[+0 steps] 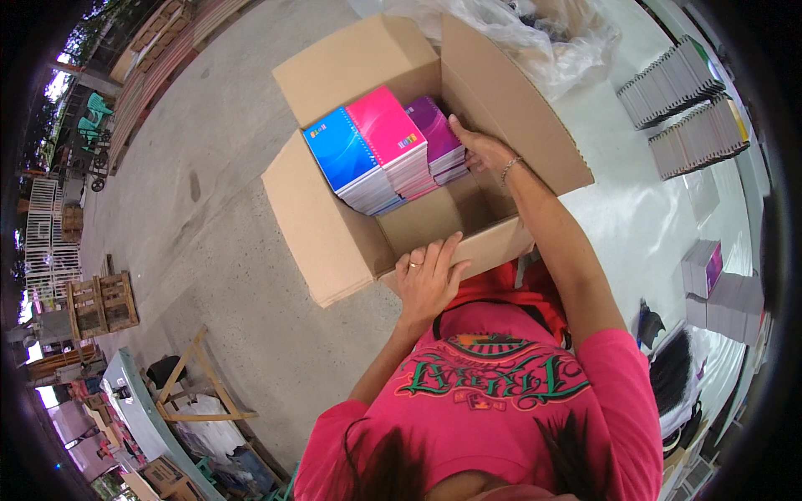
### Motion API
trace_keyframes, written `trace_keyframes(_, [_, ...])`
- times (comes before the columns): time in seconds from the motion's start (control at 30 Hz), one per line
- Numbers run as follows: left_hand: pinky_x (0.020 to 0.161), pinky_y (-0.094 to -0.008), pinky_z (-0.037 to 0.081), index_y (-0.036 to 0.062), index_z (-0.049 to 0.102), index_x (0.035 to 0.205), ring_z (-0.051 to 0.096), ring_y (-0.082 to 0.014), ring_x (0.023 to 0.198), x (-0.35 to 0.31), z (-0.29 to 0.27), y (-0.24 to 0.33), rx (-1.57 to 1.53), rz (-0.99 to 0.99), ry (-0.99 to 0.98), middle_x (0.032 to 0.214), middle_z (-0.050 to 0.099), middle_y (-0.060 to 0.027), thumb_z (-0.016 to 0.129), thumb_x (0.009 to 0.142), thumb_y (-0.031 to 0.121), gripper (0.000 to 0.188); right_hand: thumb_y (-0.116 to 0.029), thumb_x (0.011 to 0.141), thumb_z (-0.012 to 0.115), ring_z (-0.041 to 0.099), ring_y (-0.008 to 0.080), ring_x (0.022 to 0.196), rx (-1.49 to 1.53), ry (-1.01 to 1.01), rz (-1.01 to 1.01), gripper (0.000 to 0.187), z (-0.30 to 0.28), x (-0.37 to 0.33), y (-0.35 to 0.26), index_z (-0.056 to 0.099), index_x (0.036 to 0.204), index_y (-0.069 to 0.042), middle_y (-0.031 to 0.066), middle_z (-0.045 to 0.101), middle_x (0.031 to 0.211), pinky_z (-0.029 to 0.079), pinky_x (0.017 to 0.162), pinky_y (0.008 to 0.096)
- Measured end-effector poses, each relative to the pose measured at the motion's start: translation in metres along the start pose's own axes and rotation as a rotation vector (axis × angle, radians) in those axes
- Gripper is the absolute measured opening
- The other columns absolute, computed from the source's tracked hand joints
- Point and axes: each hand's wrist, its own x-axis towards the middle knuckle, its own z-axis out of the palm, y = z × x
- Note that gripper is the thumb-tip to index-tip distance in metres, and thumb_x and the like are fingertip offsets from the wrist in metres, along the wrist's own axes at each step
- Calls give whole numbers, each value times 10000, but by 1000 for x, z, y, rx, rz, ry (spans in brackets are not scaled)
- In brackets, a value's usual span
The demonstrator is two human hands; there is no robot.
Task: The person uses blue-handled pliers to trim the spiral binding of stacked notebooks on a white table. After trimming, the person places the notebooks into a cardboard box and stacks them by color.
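Box [334,242]: three notebook stacks [386,150] side by side against its far wall, near part bare. Bag [535,37] behind the box. Notebook rows [685,104] on the surface [618,209], right of the box.

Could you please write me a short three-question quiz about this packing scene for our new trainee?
1. True or false: the cardboard box holds three stacks of notebooks.
2. Which stack does the right hand touch? A blue, B pink, C purple
3. Where does the left hand rest?

Key
1. True.
2. C, the purple stack.
3. On the near flap of the box, fingers spread flat.
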Motion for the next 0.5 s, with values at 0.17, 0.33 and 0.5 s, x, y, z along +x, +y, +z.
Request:
trace_keyframes(0.17, [860,-322,314,226,644,1237,511,-138,861,1,2,1,17,19,14,989,613,59,699,818,496,502,-918,774,221,445,462,1311,37,-32,32,1155,-3,9,6,274,1525,-42,298,367,1485,381,1066,550])
trace_keyframes(0.33, [866,-324,317,232,652,1230,511,-138,868,0,2,1,22,8,13,992,613,56,715,798,503,514,-894,804,217,435,469,1311,41,37,55,1114,3,12,2,299,1515,-41,305,384,1468,373,1066,555])
trace_keyframes(0.5, [874,-328,317,233,656,1227,507,-144,878,0,3,1,25,23,31,987,608,45,722,787,510,524,-855,845,240,440,468,1294,150,-4,21,1055,-2,19,8,300,1511,-38,308,372,1467,370,1058,568])
